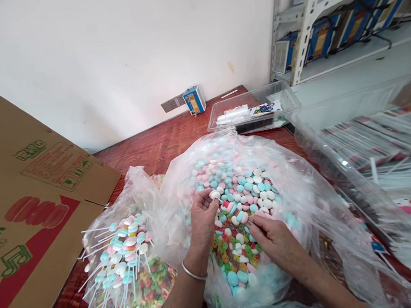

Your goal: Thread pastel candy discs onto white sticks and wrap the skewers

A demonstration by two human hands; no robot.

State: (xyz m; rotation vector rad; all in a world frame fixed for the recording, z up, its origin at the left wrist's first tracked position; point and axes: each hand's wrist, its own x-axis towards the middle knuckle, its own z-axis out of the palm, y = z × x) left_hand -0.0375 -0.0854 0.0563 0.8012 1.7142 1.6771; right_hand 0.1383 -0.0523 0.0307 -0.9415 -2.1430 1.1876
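Note:
My left hand (204,217), with a bangle on its wrist, pinches a small pink-and-white candy (214,195). My right hand (275,238) is closed at the thumb and fingertips beside a pink-and-blue candy (242,217); what sits in the pinch is too small to make out. Several candies lie in a line between the hands; whether a stick runs through them I cannot tell. Beneath both hands a large clear plastic bag (290,167) lies open, full of pastel button candies (259,188) and colourful ring gummies (225,257).
At left, candies on white sticks (123,252) lie on a smaller bag of gummies (152,282), beside a cardboard box (36,183). Clear plastic bins (220,109) stand behind and at right. A blue device (194,101) sits by the wall socket; a metal shelf (306,36) rises behind.

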